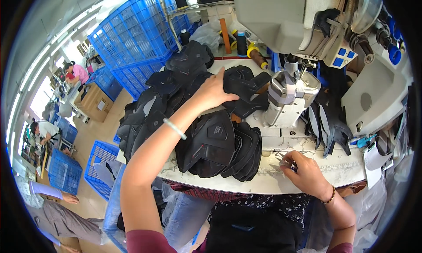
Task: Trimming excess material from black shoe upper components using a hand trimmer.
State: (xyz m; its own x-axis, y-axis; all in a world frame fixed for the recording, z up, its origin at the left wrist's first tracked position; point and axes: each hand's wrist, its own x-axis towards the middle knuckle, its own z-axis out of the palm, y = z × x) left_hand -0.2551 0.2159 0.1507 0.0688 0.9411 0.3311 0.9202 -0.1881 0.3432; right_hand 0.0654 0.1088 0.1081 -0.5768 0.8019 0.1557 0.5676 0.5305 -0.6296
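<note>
My left hand reaches over a heap of black cut shoe-upper pieces, thumb and forefinger spread apart. Its fingertips are at the edge of a black piece lying beside the sewing machine's post; whether they press on it I cannot tell. Below that forearm, a neat overlapping stack of black pieces rests near the table's front edge. Above the ruler strip, my right hand is closed round a small tool with a metallic tip and a dark blue part, mostly hidden by the fingers.
More black pieces hang right of the post. The machine head overhangs the table's back, near thread spools. Blue crates stand at the back left. A light blue tool lies far right. Other people work at left.
</note>
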